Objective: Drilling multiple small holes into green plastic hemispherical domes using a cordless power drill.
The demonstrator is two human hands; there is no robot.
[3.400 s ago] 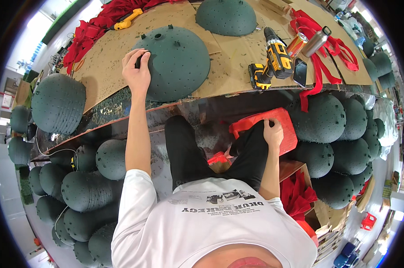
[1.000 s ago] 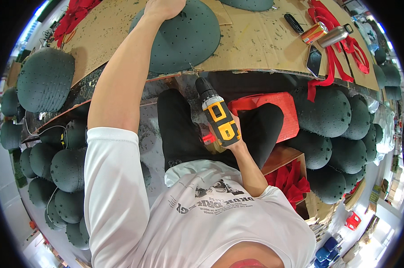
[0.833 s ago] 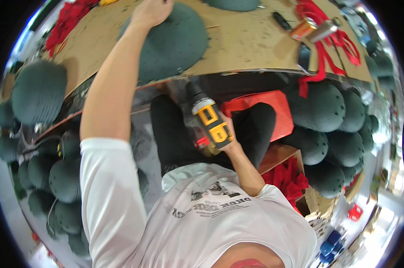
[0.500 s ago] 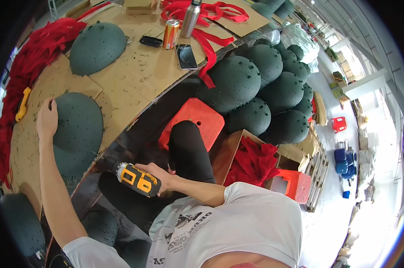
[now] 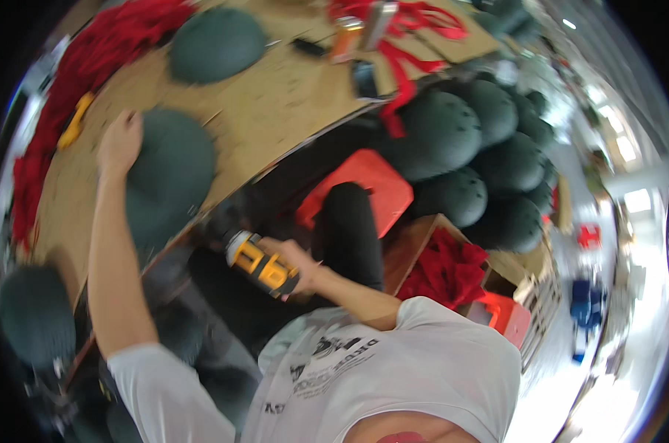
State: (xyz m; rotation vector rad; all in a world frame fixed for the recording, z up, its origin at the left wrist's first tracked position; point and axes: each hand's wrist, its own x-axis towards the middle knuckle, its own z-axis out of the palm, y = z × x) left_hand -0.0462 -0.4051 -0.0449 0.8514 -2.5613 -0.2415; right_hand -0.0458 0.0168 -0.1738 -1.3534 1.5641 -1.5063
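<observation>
On the surface [image 5: 268,103], the near dome [image 5: 175,159] sat by the front edge, the left grip [image 5: 121,144] at its left side and a second dome [image 5: 214,46] behind it. To the right were a can [image 5: 346,38] and a bottle [image 5: 379,23], a phone [image 5: 364,79] before them. The right grip [image 5: 299,262] held a power drill [image 5: 260,267] before that edge, left of a stool [image 5: 390,190], stacked domes [image 5: 452,133] and a box [image 5: 408,258] of fabric [image 5: 445,269].

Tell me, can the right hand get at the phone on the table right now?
Probably not: the right hand is wrapped around the yellow-and-black drill, though nothing appears to cover the phone.
</observation>
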